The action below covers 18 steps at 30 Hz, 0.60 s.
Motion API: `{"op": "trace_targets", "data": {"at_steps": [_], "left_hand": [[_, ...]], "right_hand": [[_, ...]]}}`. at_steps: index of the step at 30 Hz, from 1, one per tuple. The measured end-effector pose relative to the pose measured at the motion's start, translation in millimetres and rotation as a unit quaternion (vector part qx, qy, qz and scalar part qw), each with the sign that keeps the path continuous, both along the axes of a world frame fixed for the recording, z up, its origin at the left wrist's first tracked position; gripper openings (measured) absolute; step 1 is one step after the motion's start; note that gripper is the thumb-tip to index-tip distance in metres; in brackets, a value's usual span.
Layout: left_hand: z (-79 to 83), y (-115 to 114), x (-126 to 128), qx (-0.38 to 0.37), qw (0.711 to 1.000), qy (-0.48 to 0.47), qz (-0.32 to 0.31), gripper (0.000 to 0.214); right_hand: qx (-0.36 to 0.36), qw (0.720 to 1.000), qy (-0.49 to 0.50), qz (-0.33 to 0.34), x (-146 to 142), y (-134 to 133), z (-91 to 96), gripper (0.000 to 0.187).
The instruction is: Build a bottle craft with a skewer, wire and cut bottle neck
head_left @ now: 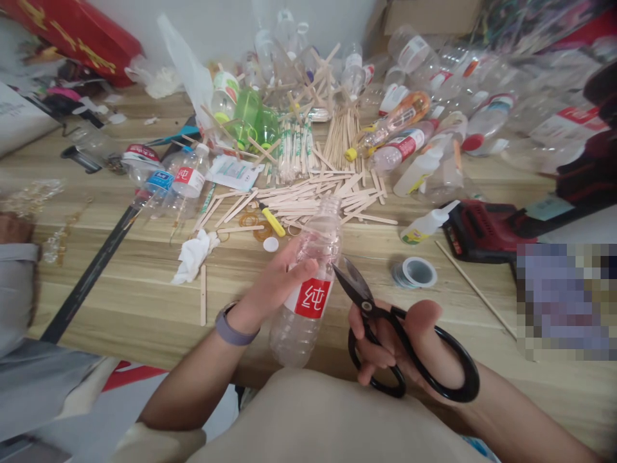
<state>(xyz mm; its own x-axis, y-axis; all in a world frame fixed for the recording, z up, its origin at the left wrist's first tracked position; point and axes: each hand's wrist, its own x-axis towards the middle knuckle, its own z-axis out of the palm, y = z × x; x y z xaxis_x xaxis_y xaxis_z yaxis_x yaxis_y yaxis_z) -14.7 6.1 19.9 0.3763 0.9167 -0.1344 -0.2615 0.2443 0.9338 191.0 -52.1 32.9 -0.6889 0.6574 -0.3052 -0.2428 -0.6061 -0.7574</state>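
My left hand (277,280) is wrapped round a clear, uncapped plastic bottle (308,283) with a red and white label, held tilted above the table's near edge. My right hand (409,344) grips black scissors (385,321) through the handle loops. The blades are slightly apart and point at the bottle's label, close to it. A purple band sits on my left wrist.
The wooden table (144,289) carries a heap of craft sticks (308,193), several empty bottles (414,141), a glue bottle (427,225), a tape roll (417,272), a white cap (270,244), crumpled tissue (193,257) and a red tool (482,228). Another person's sleeve (19,289) shows at left.
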Motion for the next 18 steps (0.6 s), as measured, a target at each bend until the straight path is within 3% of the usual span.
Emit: {"op": "trace_targets", "data": {"at_steps": [8, 18], "left_hand": [[-6.1, 0, -1, 0.001, 1.0, 0.017, 0.022, 0.063], [-9.7, 2, -2, 0.08, 0.995, 0.056, 0.029, 0.06]], "right_hand": [[-0.006, 1.0, -0.002, -0.018, -8, 0, 1.4, 0.079], [-0.038, 0.999, -0.007, -0.037, -13, -2, 2.8, 0.078]]}}
